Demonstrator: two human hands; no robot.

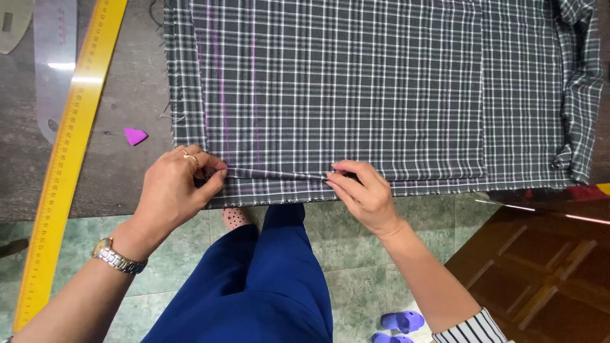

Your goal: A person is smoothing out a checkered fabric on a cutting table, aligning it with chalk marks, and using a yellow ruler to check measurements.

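Plaid fabric [381, 89] fold pinched tight between left hand [175, 190] and right hand [363, 194] fingertips.

Yellow ruler [68, 152], clear curved ruler [54, 63], purple chalk [135, 135], purple slippers [399, 322], wooden door [540, 267], green tiled floor [356, 248]

Single head view, looking straight down, close over table [121, 171] edge; floor [356, 241] visible below.
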